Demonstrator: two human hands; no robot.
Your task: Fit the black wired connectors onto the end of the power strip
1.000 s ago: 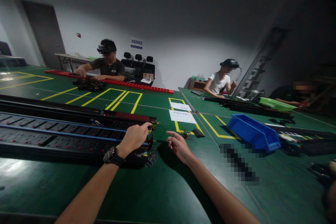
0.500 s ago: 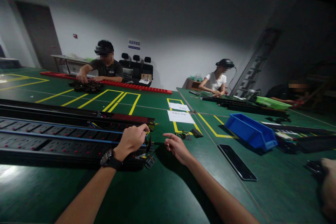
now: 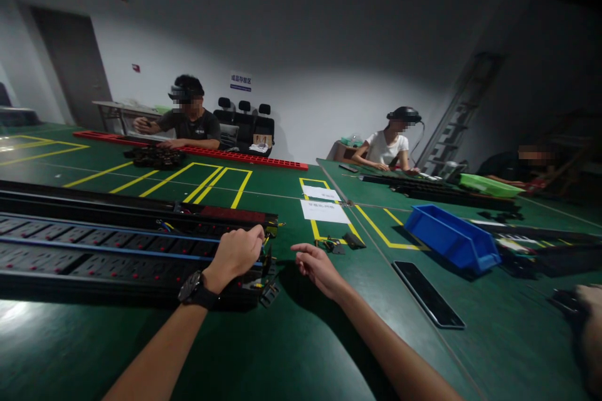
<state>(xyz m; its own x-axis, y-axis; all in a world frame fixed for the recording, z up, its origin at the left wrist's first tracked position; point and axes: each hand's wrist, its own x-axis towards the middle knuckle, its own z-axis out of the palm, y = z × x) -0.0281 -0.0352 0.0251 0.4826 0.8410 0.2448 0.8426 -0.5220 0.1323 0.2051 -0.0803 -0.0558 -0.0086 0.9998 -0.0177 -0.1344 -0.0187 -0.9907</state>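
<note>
Left hand (image 3: 237, 252): lies over the end of the black strips (image 3: 122, 261), knuckles up, fingers bent down toward the wires (image 3: 268, 243) there. Cannot tell, with the tips hidden, whether pinching a wire or only resting. Wears a watch (image 3: 190, 288) on the wrist. Right hand (image 3: 317, 269): hovers between three and four o'clock from the left, near the end of the strips but apart from them; loose and released, forefinger stretched toward ten o'clock, other fingers half curled.

Strips: run from the left hand out toward nine o'clock, side by side on the green table (image 3: 273, 351), with blue lines and red dots along the rows. At five o'clock from the left hand, just at the strip end: a dark piece (image 3: 269, 293), tilted. Between one and two o'clock from the right hand: small parts (image 3: 335, 244) with wires. At twelve: white sheets (image 3: 324, 211). Between three and four: a phone (image 3: 427, 294), lying flat. Toward three, farther out: a blue bin (image 3: 451, 241).

At ten o'clock of the view: a co-worker (image 3: 197, 128) in a dark shirt, behind a red rail (image 3: 263, 160) and a dark pile (image 3: 157, 156). Between two and three: a co-worker in white (image 3: 388, 147). At three: a green tray (image 3: 491, 185).
</note>
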